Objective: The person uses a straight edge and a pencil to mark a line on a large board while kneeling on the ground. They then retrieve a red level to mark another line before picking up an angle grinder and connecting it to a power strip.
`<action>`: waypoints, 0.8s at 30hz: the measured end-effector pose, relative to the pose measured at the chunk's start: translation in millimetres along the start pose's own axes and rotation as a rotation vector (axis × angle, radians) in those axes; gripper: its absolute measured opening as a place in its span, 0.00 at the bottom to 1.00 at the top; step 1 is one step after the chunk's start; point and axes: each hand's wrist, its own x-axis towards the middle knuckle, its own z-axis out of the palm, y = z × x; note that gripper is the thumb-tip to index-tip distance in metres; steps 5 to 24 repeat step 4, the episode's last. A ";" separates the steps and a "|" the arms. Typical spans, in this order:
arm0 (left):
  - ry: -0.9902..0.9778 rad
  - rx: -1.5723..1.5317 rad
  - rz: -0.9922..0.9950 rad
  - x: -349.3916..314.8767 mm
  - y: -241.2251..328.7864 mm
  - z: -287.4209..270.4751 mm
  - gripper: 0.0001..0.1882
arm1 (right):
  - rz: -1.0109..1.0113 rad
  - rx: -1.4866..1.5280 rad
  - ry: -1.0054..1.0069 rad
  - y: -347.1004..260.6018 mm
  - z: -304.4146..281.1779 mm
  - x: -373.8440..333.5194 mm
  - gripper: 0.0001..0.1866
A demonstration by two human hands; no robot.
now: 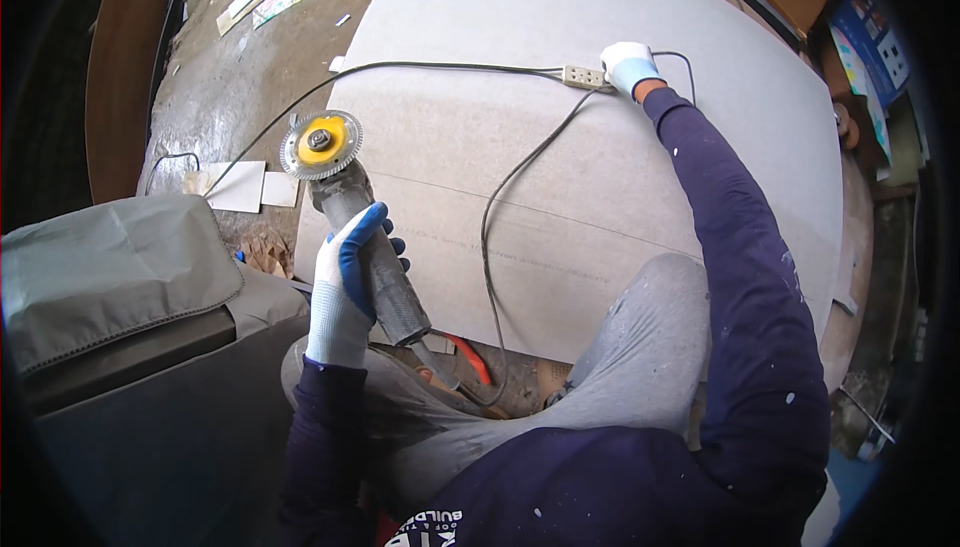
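My gloved left hand (350, 262) is wrapped round the body of an angle grinder (388, 282), which is tilted with its head up and away from me. A toothed cutting disc (300, 157) with a yellow centre faces up at its end. My right arm reaches far across a large pale board (580, 167). At its end my gloved right hand (629, 62) is closed beside a small beige power strip (583, 77); its fingertips are hidden, so what they hold cannot be made out. A dark power cord (488, 217) runs from the strip down to the grinder's lower end.
A thin pencil-like line (560, 209) crosses the board. Another black cable (400, 65) leads from the strip to the left. White offcuts (240, 187) lie on the wet ground, near a grey covered seat (120, 277). A red curved object (472, 359) is below the board's edge.
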 end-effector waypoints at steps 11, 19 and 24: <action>-0.008 0.010 -0.013 -2.4 2.6 1.6 0.20 | 0.108 0.156 -0.112 4.2 8.9 2.9 0.12; -0.008 0.010 -0.013 -2.4 2.6 1.6 0.20 | 0.108 0.156 -0.112 4.2 8.9 2.9 0.12; -0.008 0.010 -0.013 -2.4 2.6 1.6 0.20 | 0.108 0.156 -0.112 4.2 8.9 2.9 0.12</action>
